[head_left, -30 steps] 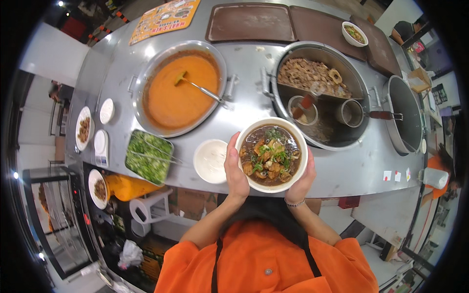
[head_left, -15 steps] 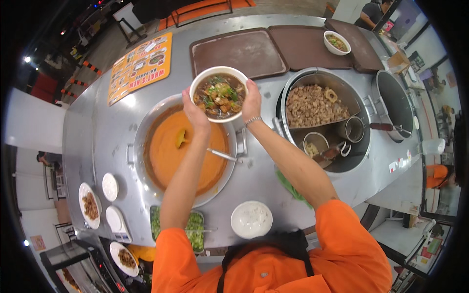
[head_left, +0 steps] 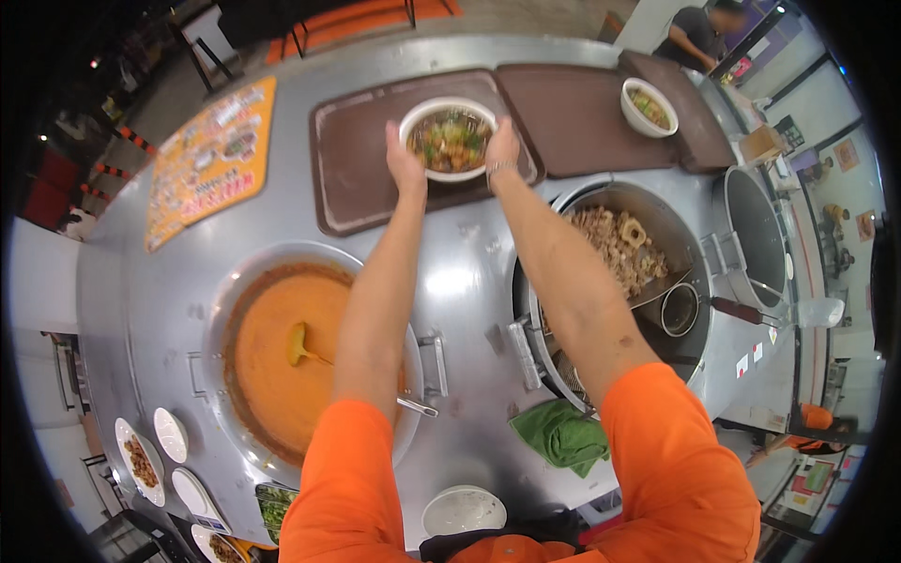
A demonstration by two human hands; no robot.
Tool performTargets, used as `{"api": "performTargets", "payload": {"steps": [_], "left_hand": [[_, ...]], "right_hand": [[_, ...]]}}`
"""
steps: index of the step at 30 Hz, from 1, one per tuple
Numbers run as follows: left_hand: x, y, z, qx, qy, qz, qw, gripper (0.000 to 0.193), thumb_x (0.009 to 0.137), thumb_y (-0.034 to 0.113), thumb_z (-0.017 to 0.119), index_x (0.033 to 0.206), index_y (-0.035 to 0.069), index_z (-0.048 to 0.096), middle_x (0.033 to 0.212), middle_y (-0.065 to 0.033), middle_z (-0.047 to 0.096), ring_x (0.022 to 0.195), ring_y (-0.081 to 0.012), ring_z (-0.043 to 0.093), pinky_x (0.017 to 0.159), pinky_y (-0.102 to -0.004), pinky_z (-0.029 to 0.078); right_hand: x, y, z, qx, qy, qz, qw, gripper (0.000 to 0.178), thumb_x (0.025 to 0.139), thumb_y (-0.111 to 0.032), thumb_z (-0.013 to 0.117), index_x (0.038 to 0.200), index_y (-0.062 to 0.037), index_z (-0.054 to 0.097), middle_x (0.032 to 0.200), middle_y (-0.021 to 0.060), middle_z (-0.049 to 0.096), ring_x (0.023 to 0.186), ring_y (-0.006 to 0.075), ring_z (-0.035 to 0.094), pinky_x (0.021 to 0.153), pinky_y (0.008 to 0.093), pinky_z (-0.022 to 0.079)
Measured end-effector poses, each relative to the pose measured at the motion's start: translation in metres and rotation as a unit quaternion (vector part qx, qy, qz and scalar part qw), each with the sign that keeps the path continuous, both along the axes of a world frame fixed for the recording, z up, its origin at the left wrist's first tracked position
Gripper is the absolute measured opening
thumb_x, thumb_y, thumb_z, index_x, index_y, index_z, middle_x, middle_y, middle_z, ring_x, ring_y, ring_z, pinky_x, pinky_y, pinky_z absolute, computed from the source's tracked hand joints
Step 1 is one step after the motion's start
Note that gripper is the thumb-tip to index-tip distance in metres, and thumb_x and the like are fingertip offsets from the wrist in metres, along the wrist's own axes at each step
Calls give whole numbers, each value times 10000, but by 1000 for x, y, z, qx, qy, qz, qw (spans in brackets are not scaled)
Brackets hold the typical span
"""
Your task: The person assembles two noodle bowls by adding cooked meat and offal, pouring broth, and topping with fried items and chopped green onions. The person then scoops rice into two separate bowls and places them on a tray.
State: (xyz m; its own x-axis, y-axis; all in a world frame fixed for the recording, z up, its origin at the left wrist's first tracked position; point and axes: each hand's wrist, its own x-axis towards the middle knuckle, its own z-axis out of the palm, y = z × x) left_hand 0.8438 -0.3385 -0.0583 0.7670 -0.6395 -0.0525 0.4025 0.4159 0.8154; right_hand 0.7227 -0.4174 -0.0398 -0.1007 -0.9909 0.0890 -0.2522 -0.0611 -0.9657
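A white bowl of dark soup (head_left: 449, 141), topped with chopped greens, is between my two hands over the left brown tray (head_left: 357, 178). My left hand (head_left: 406, 164) grips its left side and my right hand (head_left: 503, 150), with a bracelet at the wrist, grips its right side. Whether the bowl's base touches the tray cannot be made out. Nearer me, a wide pot of orange broth (head_left: 282, 375) holds a yellow ladle (head_left: 298, 345). My right forearm passes over a large pot with chopped meat (head_left: 610, 239) and hides part of it.
Another filled bowl (head_left: 648, 108) stands on the trays at the far right. An orange menu sheet (head_left: 211, 159) lies at left. A green cloth (head_left: 563, 436), an empty white bowl (head_left: 463, 511), a kitchen scale (head_left: 199, 497) and a tall metal pot (head_left: 754, 230) surround the pots. Someone (head_left: 694, 38) is beyond the counter.
Both hands have carried the soup bowl forward from above the orange broth to the left tray. My view has shifted, and more of the green cloth shows.
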Motion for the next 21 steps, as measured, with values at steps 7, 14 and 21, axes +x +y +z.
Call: {"api": "performTargets", "payload": {"steps": [7, 14, 21], "left_hand": [[23, -27, -27, 210, -205, -84, 952, 885, 1050, 697, 219, 1391, -11, 625, 1401, -253, 616, 1373, -363, 520, 1176, -419, 341], [15, -39, -30, 197, -234, -104, 947, 894, 1062, 703, 218, 1466, -22, 551, 1472, -224, 565, 1404, -306, 487, 1194, -375, 309], [44, 2, -27, 137, -369, -165, 905, 948, 864, 622, 698, 1543, 21, 422, 1470, -221, 542, 1431, -330, 458, 1178, -421, 352]], "right_hand": [[-18, -59, -31, 38, -32, -39, 998, 606, 1041, -412, 317, 1132, 38, 711, 1174, 305, 704, 1129, 453, 652, 1029, 494, 446], [-35, -56, -3, 43, 122, -98, 987, 797, 1052, -522, 238, 1133, 138, 677, 1192, 333, 689, 1213, 500, 596, 1124, 513, 388], [-19, 79, 76, -49, -47, -142, 988, 504, 1019, -379, 491, 1142, 74, 674, 1068, 310, 710, 1071, 473, 662, 999, 524, 493]]}}
